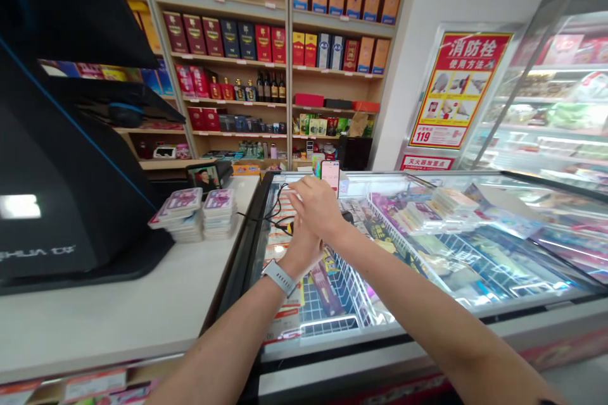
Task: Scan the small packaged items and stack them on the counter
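Observation:
My left hand point(303, 245), with a watch point(279, 277) on a pale blue strap at its wrist, is raised above the glass top of a chest freezer. Across it lies my right hand point(317, 204), palm against the left, fingers stretched toward the left. Part of the left fingers is hidden by the right hand; those that show look straight. I see nothing held between them. Just behind stands a phone point(330, 176) with a lit screen. A black cable point(275, 218) loops beside my hands, near a small yellow and black thing point(287, 228) I cannot make out.
Wire baskets point(351, 288) with packaged goods sit inside the freezer point(285, 376). A counter point(118, 316) at left bears stacked plastic boxes point(218, 214) and a black checkout machine point(71, 171). Shelves point(228, 63) of boxed bottles stand behind; a glass-fronted cabinet point(555, 82) is at right.

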Available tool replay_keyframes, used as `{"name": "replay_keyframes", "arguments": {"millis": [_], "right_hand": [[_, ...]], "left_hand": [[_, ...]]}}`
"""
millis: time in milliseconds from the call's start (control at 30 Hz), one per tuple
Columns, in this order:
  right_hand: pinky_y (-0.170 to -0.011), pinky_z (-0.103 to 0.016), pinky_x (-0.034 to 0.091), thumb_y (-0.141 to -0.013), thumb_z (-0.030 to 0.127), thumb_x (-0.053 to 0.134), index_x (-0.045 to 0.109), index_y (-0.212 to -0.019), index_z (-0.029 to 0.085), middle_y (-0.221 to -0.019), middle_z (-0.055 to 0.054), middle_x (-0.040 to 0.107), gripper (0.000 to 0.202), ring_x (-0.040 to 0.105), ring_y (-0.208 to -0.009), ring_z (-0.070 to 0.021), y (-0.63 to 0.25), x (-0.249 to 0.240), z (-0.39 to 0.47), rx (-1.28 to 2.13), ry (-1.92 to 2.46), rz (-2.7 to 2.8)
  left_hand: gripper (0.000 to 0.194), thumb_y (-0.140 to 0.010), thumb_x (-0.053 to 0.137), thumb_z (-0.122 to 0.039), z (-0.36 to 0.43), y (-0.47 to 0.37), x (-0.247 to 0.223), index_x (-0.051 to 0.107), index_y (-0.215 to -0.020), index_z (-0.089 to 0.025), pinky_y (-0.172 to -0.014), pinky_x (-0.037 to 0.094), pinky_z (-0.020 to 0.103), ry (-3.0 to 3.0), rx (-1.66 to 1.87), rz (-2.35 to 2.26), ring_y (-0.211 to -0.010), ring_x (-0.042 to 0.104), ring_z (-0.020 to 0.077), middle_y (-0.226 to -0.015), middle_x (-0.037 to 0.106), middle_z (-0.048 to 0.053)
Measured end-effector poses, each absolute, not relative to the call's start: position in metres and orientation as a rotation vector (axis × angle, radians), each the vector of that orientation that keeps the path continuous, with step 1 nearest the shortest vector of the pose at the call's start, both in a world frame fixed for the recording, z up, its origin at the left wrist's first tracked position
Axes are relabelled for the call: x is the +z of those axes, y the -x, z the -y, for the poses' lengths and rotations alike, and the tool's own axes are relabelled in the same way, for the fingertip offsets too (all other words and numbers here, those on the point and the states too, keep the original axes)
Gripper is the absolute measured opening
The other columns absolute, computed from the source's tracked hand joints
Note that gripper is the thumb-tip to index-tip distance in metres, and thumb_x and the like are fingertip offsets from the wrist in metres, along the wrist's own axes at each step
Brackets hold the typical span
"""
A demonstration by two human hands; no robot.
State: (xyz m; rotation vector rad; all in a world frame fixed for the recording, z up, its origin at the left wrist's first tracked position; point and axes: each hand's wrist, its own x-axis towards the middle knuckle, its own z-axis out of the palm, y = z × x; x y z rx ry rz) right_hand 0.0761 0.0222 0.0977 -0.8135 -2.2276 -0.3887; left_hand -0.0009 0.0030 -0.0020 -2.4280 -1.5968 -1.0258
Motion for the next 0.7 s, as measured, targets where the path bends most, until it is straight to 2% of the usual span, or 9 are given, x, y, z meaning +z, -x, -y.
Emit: {"name": "replay_keyframes", "arguments": {"millis": [133, 267, 700], "right_hand": [[-0.089, -0.036, 0.046, -0.103, 0.026, 0.053, 0.073, -0.107, 0.018, -0.102, -0.01, 0.072, 0.022, 0.065, -0.099, -0.0244, -0.124, 0.087, -0.034, -0.359, 0.871, 2.106], [-0.088, -0.036, 0.047, -0.102, 0.026, 0.052, 0.074, -0.103, 0.019, -0.099, -0.01, 0.073, 0.023, 0.067, -0.098, -0.0251, -0.162, 0.075, -0.043, -0.321, 0.943, 2.019], [-0.084, -0.035, 0.049, -0.102, 0.027, 0.051, 0.075, -0.099, 0.018, -0.095, -0.01, 0.075, 0.026, 0.068, -0.09, -0.0239, -0.229, 0.022, -0.075, -0.393, 1.066, 1.972]], "left_hand": [[0.066, -0.078, 0.049, 0.002, 0.002, 0.0, 0.003, 0.051, -0.14, -0.019, -0.123, 0.026, 0.063, 2.383, -0.931, 1.626, -0.144, 0.046, 0.0302, -0.147, 0.057, 0.015], [0.062, -0.079, 0.046, 0.002, 0.006, 0.0, 0.008, 0.054, -0.136, -0.02, -0.124, 0.025, 0.062, 2.394, -0.927, 1.625, -0.147, 0.044, 0.0288, -0.154, 0.052, 0.014], [0.064, -0.078, 0.045, 0.003, 0.008, -0.001, 0.009, 0.056, -0.136, -0.021, -0.121, 0.028, 0.06, 2.414, -0.913, 1.605, -0.145, 0.046, 0.0287, -0.152, 0.055, 0.013]]}}
